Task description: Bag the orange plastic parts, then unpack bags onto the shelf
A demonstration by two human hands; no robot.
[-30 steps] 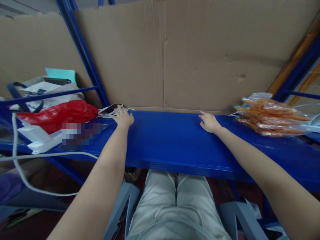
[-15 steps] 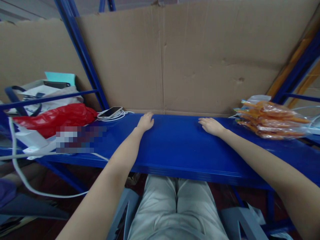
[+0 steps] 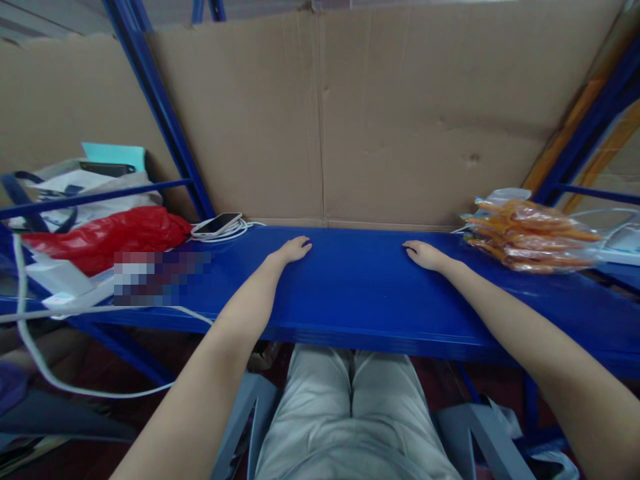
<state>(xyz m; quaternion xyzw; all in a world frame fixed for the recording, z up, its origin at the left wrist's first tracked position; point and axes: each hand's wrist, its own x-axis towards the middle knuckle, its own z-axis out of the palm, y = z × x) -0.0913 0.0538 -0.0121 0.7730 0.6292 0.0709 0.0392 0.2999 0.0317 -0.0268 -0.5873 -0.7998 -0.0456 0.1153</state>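
Note:
My left hand (image 3: 293,250) lies flat, palm down, on the blue shelf (image 3: 360,300), fingers stretched toward the cardboard backing and holding nothing. My right hand (image 3: 423,254) rests flat on the same shelf to the right, fingers pointing left, also holding nothing. A phone (image 3: 219,223) sits on a coil of white cable (image 3: 227,233) at the back left, a hand's width from my left hand. A clear bag of orange items (image 3: 530,235) lies right of my right hand.
A cardboard sheet (image 3: 350,113) backs the shelf. A red plastic bag (image 3: 107,237), a white bag (image 3: 75,193) and a white adapter (image 3: 53,280) crowd the left end. Blue uprights (image 3: 160,113) frame the bay. A white cord (image 3: 60,380) hangs below; my knees sit under the shelf.
My left hand left the phone and cable and slid right along the shelf, settling flat near the middle. My right hand stayed almost in place, flattening slightly.

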